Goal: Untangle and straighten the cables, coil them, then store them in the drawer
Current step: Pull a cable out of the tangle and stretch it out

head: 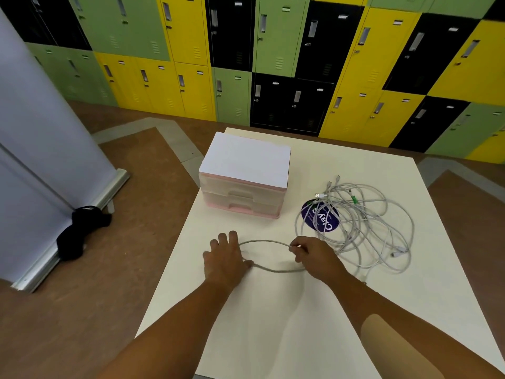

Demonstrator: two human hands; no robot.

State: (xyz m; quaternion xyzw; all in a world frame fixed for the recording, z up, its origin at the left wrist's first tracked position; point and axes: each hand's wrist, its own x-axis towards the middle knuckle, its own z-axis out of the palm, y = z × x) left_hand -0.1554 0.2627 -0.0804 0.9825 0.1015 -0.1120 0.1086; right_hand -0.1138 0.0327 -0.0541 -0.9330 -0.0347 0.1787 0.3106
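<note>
A tangle of grey-white cables [363, 222] lies on the right of the cream table [273, 324]. One cable [262, 242] runs out of it to the left as a loop between my hands. My right hand [314, 255] pinches this cable at the loop's upper right. My left hand [225, 258] lies palm down with straight fingers on the loop's left end, the cable passing under the thumb side. A small pink-and-white drawer unit [243, 184] stands behind my hands, its drawers closed.
A round purple sticker [323, 218] lies under the tangle's left side. The table's left edge runs close to my left hand, with brown floor beyond. A black cloth [79, 231] lies on the floor by a grey partition. Lockers line the far wall.
</note>
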